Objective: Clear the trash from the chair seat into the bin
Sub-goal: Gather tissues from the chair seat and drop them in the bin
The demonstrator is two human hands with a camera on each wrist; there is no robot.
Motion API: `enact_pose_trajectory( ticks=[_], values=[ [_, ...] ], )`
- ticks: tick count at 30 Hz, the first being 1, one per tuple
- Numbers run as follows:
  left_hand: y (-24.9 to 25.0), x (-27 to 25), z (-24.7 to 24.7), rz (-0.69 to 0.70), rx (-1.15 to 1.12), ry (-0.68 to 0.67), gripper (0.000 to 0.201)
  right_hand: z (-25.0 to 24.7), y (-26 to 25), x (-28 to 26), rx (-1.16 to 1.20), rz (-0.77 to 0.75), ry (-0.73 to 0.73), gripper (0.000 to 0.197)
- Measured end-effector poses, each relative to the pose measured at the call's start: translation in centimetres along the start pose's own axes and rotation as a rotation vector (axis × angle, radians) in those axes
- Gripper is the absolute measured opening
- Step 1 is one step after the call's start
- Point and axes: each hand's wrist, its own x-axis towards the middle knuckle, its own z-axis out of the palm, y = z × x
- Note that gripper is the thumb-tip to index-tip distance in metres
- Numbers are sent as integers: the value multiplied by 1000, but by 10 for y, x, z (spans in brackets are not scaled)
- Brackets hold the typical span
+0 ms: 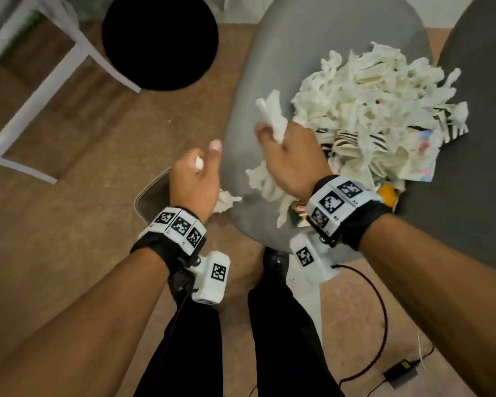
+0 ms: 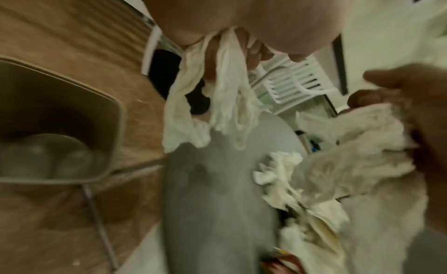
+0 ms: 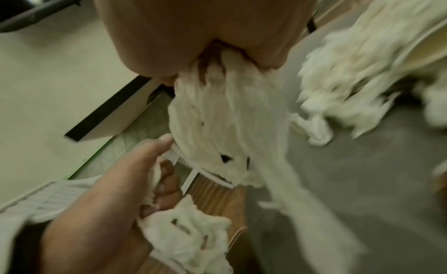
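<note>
Left hand (image 1: 194, 179) clutches a tissue wad (image 2: 225, 98) above the bin (image 2: 72, 98). Right hand (image 1: 291, 161) grips tissue (image 3: 225, 125) beside the trash pile (image 1: 378, 110) on the grey seat (image 1: 312, 38). No readable writing.

The left hand (image 1: 195, 179) covers most of the bin (image 1: 152, 196) beneath it in the head view; only a corner of its rim shows. Both hands' fingers are buried in white tissue (image 1: 272, 116). Beyond the right hand (image 1: 289, 159), colourful wrappers (image 1: 421, 150) lie half-hidden under the shredded pile, print unreadable. Both wrist views are blurred.
</note>
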Motion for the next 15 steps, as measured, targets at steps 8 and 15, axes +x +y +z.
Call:
enact_pose_trajectory(
  ticks=[8,15],
  values=[
    [-172,21,-107,-351,-122,36,39,219,-50,3,256,165,-351,32],
    [-270,35,-101,-485,-93,-66,34,318,13,18,171,299,-270,50]
  ],
)
